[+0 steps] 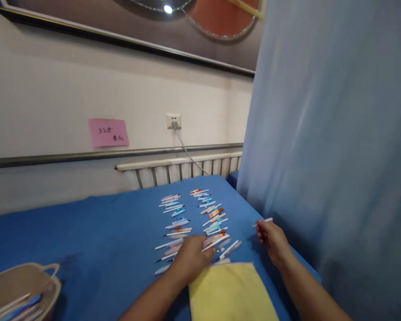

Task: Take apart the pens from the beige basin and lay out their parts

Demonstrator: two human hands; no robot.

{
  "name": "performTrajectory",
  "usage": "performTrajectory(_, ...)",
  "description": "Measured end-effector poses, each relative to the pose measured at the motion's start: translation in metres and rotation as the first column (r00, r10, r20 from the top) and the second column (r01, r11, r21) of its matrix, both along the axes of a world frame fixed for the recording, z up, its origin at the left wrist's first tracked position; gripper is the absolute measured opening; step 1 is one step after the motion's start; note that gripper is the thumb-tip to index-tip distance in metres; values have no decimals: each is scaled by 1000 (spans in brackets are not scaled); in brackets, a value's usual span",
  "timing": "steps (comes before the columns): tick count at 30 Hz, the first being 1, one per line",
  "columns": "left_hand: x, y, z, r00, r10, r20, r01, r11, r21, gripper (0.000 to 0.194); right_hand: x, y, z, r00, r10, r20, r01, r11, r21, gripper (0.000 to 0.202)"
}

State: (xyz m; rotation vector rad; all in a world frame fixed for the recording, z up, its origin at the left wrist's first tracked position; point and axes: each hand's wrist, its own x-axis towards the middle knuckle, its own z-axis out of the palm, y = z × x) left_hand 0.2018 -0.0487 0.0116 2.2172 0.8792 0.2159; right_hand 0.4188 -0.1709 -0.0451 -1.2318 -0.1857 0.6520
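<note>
Two columns of pens (177,213) in white, blue and brown tones lie across the blue-covered bed. My left hand (195,256) is closed at the near end of these columns. A white pen (217,242) sticks out between its thumb and fingers, with other pens right beside it. Over the bed's right side, my right hand (272,238) pinches a slim pale pen (269,220), whose ends show past the fingertips. A yellow cloth (232,292) lies below my left hand, and a few pens rest by its upper edge.
At the lower left stands a beige basket (57,285) with several pens inside. A blue curtain (327,133) hangs along the right edge of the bed. Behind the bed are a metal rail (173,162), a wall socket (173,121) with a cord, and a pink note (108,132).
</note>
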Motion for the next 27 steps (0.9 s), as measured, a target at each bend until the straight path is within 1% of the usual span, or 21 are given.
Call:
performTrajectory(1, 19, -1, 0, 999, -13, -30, 15, 998, 65, 24, 4, 0, -4, 1000, -3, 11, 3, 1000, -13, 22)
performTrajectory(3, 56, -1, -3, 997, -25, -72, 34, 992, 124, 23, 14, 2, -9, 1000, 6, 29, -5, 999, -33, 21)
performTrajectory(6, 105, 4, -10, 987, -20, -161, 46, 986, 160, 19, 31, 8, -11, 999, 43, 28, -42, 998, -40, 21)
performTrajectory(8, 129, 8, -16, 975, -32, -221, 72, 982, 176, 22, 43, 12, -11, 998, 66, 12, -66, 997, -26, 22)
performTrajectory(10, 145, 11, -20, 960, -46, -276, 102, 977, 189, 25, 55, 16, -12, 997, 71, -5, -71, 997, -2, 22)
performTrajectory(13, 161, 12, -26, 939, -51, -339, 130, 969, 212, 24, 68, 20, -17, 999, 32, -10, -32, 999, 22, 24)
performTrajectory(16, 169, 10, -32, 922, -56, -383, 153, 962, 226, 23, 75, 20, -21, 1000, 6, 20, -7, 1000, 10, 25)
performTrajectory(20, 176, 12, -37, 900, -70, -430, 177, 961, 214, 23, 75, 19, -23, 994, 57, 97, -54, 998, -28, 24)
performTrajectory(23, 177, 16, -36, 888, -81, -453, 187, 963, 194, 24, 72, 19, -24, 983, 88, 160, -79, 995, -63, 24)
performTrajectory(27, 175, 21, -29, 887, -100, -452, 209, 958, 198, 25, 68, 21, -29, 956, 128, 265, -93, 986, -139, 25)
